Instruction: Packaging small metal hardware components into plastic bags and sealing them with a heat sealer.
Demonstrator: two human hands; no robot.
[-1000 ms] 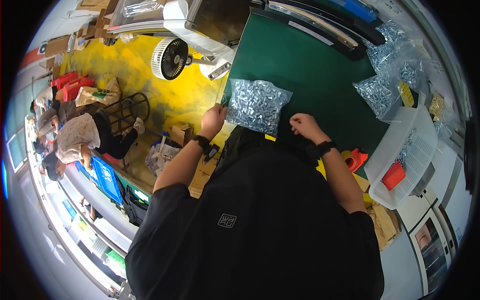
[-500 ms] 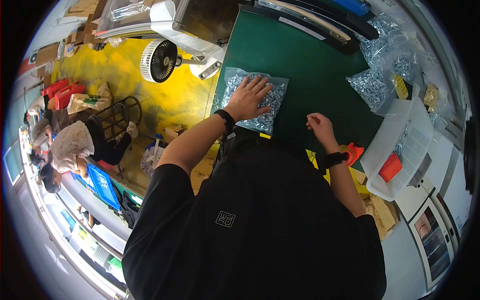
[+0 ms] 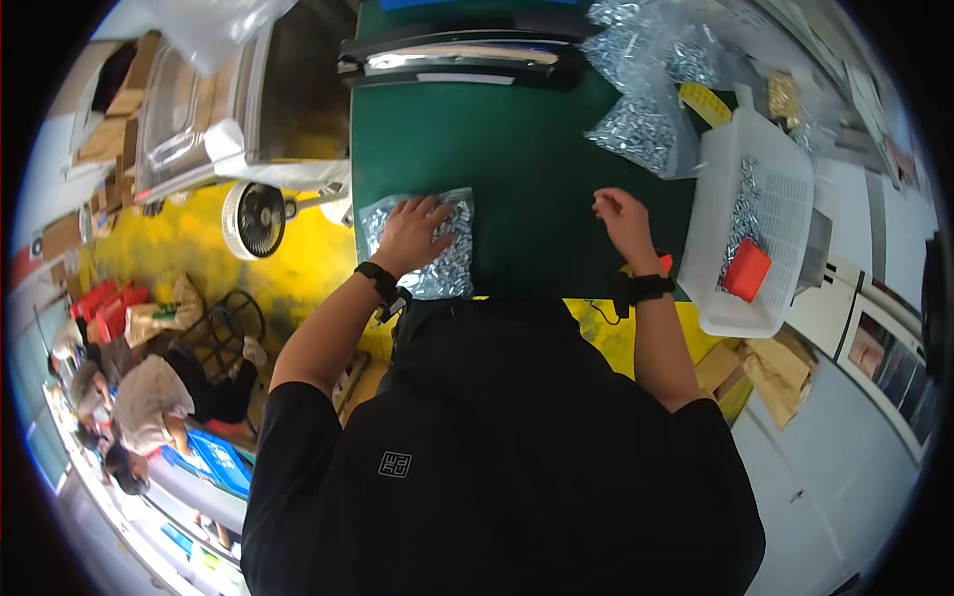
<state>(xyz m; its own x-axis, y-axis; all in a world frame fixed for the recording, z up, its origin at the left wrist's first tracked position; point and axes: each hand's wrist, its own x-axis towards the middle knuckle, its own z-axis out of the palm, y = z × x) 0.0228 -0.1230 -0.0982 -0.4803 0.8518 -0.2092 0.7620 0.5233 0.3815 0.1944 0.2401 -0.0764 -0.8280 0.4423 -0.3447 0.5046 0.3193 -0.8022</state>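
Note:
A clear plastic bag (image 3: pixel 453 266) full of small silvery metal fasteners lies flat at the near left of the green table (image 3: pixel 537 139). Across its top rests my left hand (image 3: pixel 409 238), palm down, fingers stretched out and slightly spread. My right hand (image 3: pixel 626 226) hovers over the right part of the table, apart from the bags. Its fingers are curled toward the thumb, and whatever they may hold is hidden or too small to make out. Dark bands circle both wrists.
Bags of metal fasteners (image 3: pixel 641 134) lie at the far right. Beside them stands a white plastic basket (image 3: pixel 711 223) with loose fasteners and a red scoop (image 3: pixel 745 270). A long black device (image 3: pixel 462 62) spans the back. A fan (image 3: pixel 255 221) stands left; several people sit farther off.
The whole view has turned and shifted, so the table appears straighter. My left hand stays flat on the bag; my right hand remains curled above the table.

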